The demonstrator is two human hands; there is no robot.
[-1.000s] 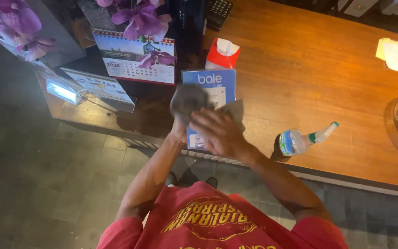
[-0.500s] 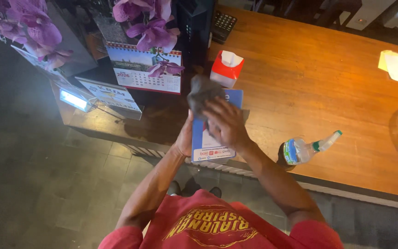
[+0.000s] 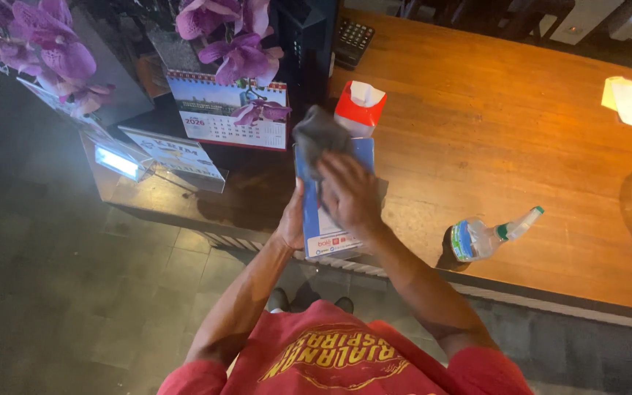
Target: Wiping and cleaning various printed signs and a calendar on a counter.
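Our left hand (image 3: 292, 219) grips the edge of the blue sign card (image 3: 328, 234). Our right hand (image 3: 349, 194) presses the grey cloth (image 3: 317, 134) flat against its face, beside the tissue box (image 3: 358, 108)

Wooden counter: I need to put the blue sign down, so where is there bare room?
The wooden counter is bare between the tissue box, the yellow papers and the spray bottle. The left end is crowded: desk calendar, clear sign holder, orchids. Both hands hold the blue sign.
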